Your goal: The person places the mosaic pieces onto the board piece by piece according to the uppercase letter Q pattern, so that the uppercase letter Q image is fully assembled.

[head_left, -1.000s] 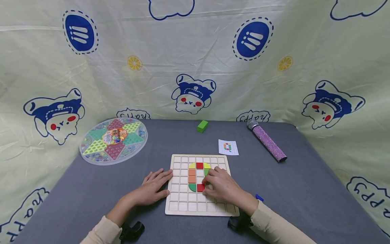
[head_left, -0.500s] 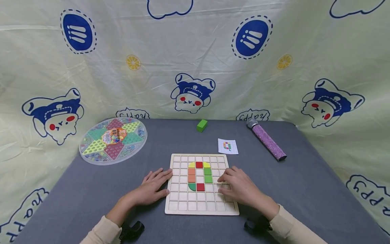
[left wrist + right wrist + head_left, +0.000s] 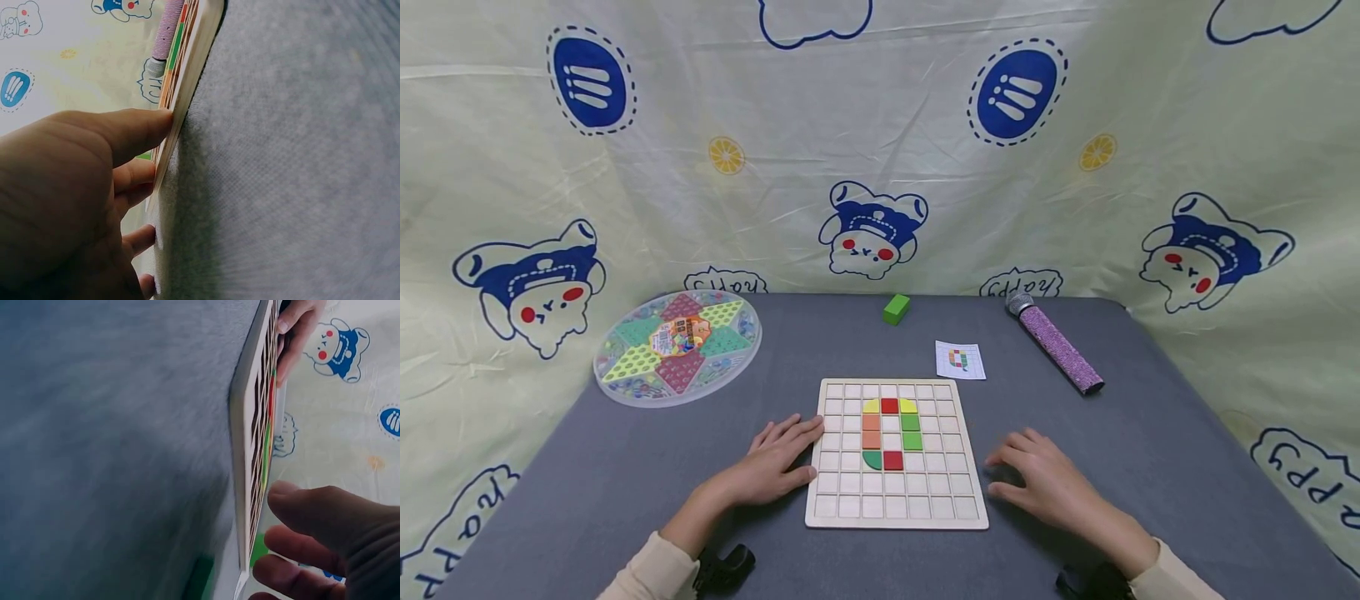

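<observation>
A wooden grid board (image 3: 842,506) lies flat on the table, with coloured tiles set in its squares. They are yellow (image 3: 908,407), red (image 3: 890,406), orange (image 3: 871,422), green (image 3: 912,422) and a dark green quarter-round tile (image 3: 872,459). My left hand (image 3: 772,467) rests at the board's left edge; in the left wrist view its thumb and fingertips touch the rim. To the right of the board, apart from it, hovers my right hand (image 3: 1056,483), loosely bent. Nothing shows between its thumb and fingers in the right wrist view.
Behind the board lie a small pattern card (image 3: 960,361) and a green block (image 3: 896,309). A sparkly purple microphone (image 3: 1060,346) is at the back right, and a round patterned game board (image 3: 647,392) at the back left. One dark green piece (image 3: 199,578) shows low in the right wrist view.
My right hand has drawn back rightward off the grid board, uncovering the green tiles and the red tile it partly hid. My left hand stays at the board's edge.
</observation>
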The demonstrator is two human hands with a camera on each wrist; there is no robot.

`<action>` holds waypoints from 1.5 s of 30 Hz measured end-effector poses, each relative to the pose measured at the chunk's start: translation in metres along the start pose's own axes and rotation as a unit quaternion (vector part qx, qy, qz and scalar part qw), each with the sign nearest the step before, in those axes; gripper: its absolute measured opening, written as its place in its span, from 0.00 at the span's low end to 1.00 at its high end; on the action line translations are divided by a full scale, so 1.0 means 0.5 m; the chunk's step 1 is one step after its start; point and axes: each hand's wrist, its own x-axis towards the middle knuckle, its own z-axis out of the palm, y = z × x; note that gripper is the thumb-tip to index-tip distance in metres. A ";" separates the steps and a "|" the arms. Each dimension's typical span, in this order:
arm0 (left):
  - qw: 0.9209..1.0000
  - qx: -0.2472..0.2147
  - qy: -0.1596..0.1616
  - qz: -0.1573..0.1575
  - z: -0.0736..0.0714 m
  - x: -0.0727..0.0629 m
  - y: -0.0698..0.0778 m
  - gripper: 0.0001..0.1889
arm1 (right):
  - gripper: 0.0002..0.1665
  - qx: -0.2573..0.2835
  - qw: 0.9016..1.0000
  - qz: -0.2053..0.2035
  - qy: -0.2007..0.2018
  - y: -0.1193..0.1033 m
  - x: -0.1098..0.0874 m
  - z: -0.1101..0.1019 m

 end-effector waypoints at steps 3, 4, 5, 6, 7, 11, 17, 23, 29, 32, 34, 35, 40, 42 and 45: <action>1.000 0.000 0.001 0.000 0.000 0.000 0.001 0.32 | 0.14 0.004 1.000 -0.002 0.000 0.013 -0.019 -0.006; 1.000 0.000 0.001 0.000 0.000 0.000 0.000 0.32 | 0.14 0.004 1.000 -0.002 0.001 0.017 -0.025 -0.008; 1.000 0.000 0.001 0.001 0.000 0.000 0.000 0.32 | 0.14 0.006 1.000 -0.003 0.003 0.021 -0.030 -0.009; 1.000 0.001 0.001 0.001 0.000 0.000 0.000 0.32 | 0.14 0.008 1.000 -0.007 0.005 0.025 -0.035 -0.010; 1.000 0.001 0.002 0.001 0.000 0.000 0.000 0.32 | 0.14 0.008 1.000 -0.010 0.008 0.029 -0.040 -0.011; 1.000 0.001 0.000 -0.001 0.000 0.001 0.000 0.32 | 0.14 0.002 0.999 -0.022 0.028 0.042 -0.055 -0.012; 1.000 0.000 -0.003 -0.006 0.000 0.002 0.001 0.33 | 0.15 -0.004 0.998 -0.019 0.052 0.053 -0.076 -0.013; 1.000 -0.001 -0.002 -0.006 -0.002 0.000 0.003 0.32 | 0.13 -0.004 0.999 0.031 0.005 0.052 -0.091 -0.024; 1.000 -0.001 -0.002 -0.007 -0.001 0.000 0.004 0.32 | 0.12 -0.005 0.997 0.071 -0.042 0.053 -0.101 -0.029; 1.000 -0.002 -0.003 -0.009 0.000 0.000 0.004 0.32 | 0.12 -0.008 0.996 0.076 -0.048 0.054 -0.104 -0.028; 1.000 -0.001 -0.003 -0.010 0.000 0.000 0.004 0.32 | 0.12 -0.012 0.995 0.081 -0.050 0.055 -0.105 -0.026; 1.000 -0.001 -0.003 -0.010 0.000 0.000 0.003 0.32 | 0.12 -0.012 0.995 0.080 -0.051 0.055 -0.105 -0.026; 1.000 -0.001 -0.003 -0.005 -0.002 -0.002 0.004 0.32 | 0.13 -0.017 0.995 0.076 -0.058 0.051 -0.100 -0.021; 1.000 -0.002 -0.003 -0.003 -0.003 -0.002 0.005 0.32 | 0.13 -0.016 0.996 0.072 -0.059 0.048 -0.097 -0.019; 1.000 -0.003 -0.004 -0.003 -0.004 -0.002 0.006 0.32 | 0.14 -0.018 0.996 0.069 -0.059 0.044 -0.093 -0.017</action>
